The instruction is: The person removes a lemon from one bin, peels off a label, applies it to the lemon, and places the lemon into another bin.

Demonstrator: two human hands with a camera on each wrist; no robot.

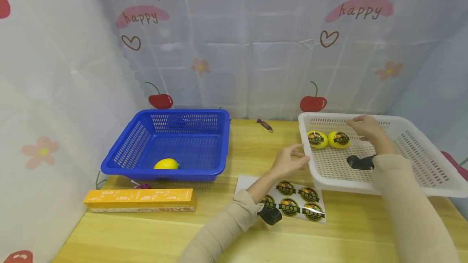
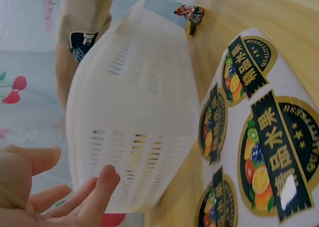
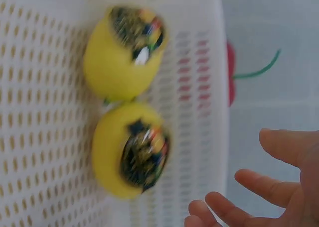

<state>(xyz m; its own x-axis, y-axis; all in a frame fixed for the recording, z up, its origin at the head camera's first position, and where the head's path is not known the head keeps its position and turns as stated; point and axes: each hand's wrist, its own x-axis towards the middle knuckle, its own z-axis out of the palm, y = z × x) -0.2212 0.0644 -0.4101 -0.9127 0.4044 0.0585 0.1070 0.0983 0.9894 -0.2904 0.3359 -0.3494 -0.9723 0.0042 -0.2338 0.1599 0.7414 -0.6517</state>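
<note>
Two yellow lemons (image 1: 317, 139) (image 3: 124, 53) with dark round fruit stickers lie side by side in the white basket (image 1: 347, 186). Over that basket, just right of the lemons, hovers my right hand (image 1: 371, 131), its fingers spread and holding nothing. My left hand (image 1: 289, 161) is beside the basket's left wall, fingers loosely extended and empty; whether a fingertip touches the rim I cannot tell. Below it lies a white sheet of round stickers (image 1: 289, 206), partly covered by the left forearm and wrist camera. A plain lemon (image 1: 166, 164) sits in the blue basket (image 1: 164, 175).
An orange box (image 1: 140, 200) lies at the front left, with a small purple-wrapped item (image 1: 143, 186) behind it. A wrapped candy (image 1: 265, 125) is near the back edge between the baskets. A printed curtain (image 1: 252, 72) hangs behind the wooden table (image 1: 146, 238).
</note>
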